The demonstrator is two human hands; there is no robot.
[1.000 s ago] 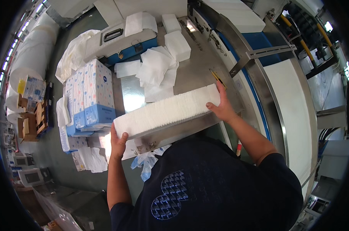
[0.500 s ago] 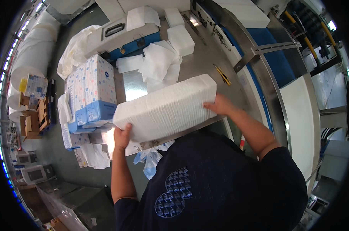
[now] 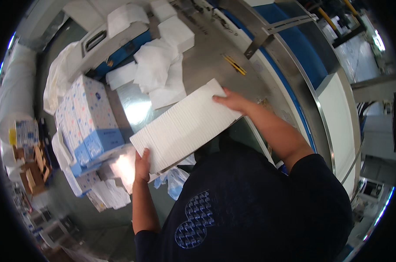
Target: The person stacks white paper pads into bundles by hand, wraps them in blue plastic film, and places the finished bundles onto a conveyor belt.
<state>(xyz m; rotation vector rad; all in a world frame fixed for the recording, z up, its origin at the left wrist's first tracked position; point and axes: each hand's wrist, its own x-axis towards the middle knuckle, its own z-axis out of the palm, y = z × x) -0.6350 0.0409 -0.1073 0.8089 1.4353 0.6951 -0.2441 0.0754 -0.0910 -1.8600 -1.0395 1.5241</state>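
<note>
A long block of stacked white tissue sheets [image 3: 185, 124] spans the space between my two hands, above the near edge of the metal table [image 3: 206, 67]. My left hand [image 3: 142, 166] grips its lower left end, thumb on the broad face. At the upper right end, my right hand [image 3: 233, 101] clasps the block, with its thumb lying on the face and the other fingers hidden behind. Loose white sheets [image 3: 156, 65] lie beyond the block on the table.
Patterned blue-and-white tissue packs [image 3: 86, 115] stand at the left. Behind are a blue-and-white case [image 3: 123, 50] and another white block [image 3: 176, 35]. A yellow cutter [image 3: 235, 64] lies near the machine's metal rail [image 3: 289, 65] on the right. A plastic bag [image 3: 174, 181] hangs below the table edge.
Both hands have tilted the tissue block, so its broad face turns up more and its right end is angled higher. The whole view has swung round, shifting the table's things leftward.
</note>
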